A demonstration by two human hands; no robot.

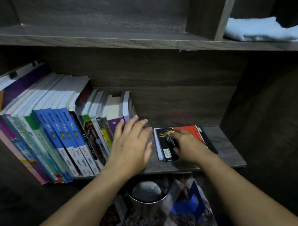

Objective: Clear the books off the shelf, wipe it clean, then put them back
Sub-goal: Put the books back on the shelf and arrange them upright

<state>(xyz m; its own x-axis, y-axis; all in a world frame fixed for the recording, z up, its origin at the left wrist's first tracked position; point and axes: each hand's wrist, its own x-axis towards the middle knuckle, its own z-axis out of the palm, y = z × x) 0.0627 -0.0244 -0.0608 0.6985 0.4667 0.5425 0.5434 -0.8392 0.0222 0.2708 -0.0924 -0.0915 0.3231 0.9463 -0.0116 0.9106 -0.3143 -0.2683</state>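
A row of books (57, 129) stands leaning on the left part of the dark wooden shelf (224, 148). My left hand (132, 144) is spread with straight fingers against the rightmost books of that row. A red and black book (195, 132) lies flat on the shelf to the right. My right hand (187, 145) rests on top of it, its fingers bent over the cover and the thumb at the book's near left part. A light blue cloth (264, 29) lies folded in the upper right compartment.
An upper shelf board (104, 40) runs across above the books, with an upright divider (210, 11) at the right. Below the shelf stand a round metal container (150, 192) and a patterned fabric (187, 212). A side panel (267, 104) closes the shelf on the right.
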